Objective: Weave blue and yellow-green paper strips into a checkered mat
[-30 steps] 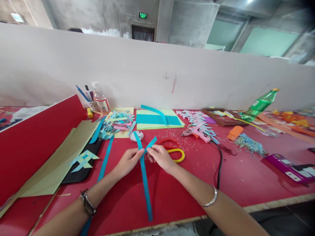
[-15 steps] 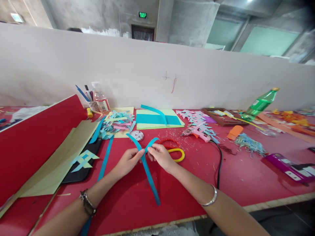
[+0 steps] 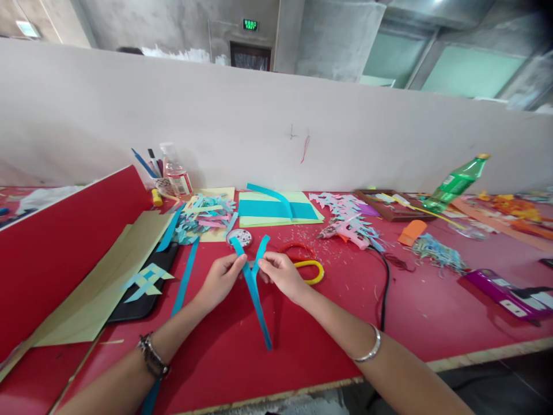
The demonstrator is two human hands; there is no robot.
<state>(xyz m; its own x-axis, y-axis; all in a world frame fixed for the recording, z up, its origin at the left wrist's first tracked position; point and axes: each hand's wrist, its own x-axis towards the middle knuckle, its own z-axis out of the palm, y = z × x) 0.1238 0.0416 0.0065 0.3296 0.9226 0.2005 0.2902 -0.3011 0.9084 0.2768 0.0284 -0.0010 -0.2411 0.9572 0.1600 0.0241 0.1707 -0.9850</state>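
Nearest the table edge, a wristwatch (image 3: pixel 151 357) sits on the left wrist and one silver bangle (image 3: pixel 370 347) on the right. Just beyond them, the left hand (image 3: pixel 221 280) and right hand (image 3: pixel 283 276) meet over the red table (image 3: pixel 432 323). Each hand pinches the blue paper strip (image 3: pixel 260 308) between thumb and fingertips where it crosses itself. That two-sided pinch seems to be what keeps the crossing from springing open. One long tail slants down toward the person with its tip near the table, and two short ends stand up in a V beyond the fingers. Whether this is one folded strip or two I cannot tell, as the fingertips cover the crossing.

A second long blue strip (image 3: pixel 185 280) lies flat beside the left forearm. To its left, a tan paper sheet (image 3: pixel 103 288) rests partly over a black tray (image 3: pixel 140 305) and carries one small woven cross (image 3: pixel 147 279).

Just behind the right hand lie one pair of scissors (image 3: pixel 307 265), with one red and one yellow handle loop. One small round tin (image 3: pixel 239 236) sits behind the raised ends.

Farther back are a heap of cut strips (image 3: pixel 205 216), a stack of green and blue sheets (image 3: pixel 276 210) and one glue gun (image 3: pixel 339 230). Its black cord (image 3: pixel 384 294) trails toward the near edge. Against the partition stand one spray bottle (image 3: pixel 175 170) and, well to the right, one green bottle (image 3: pixel 453 184) lying tilted.
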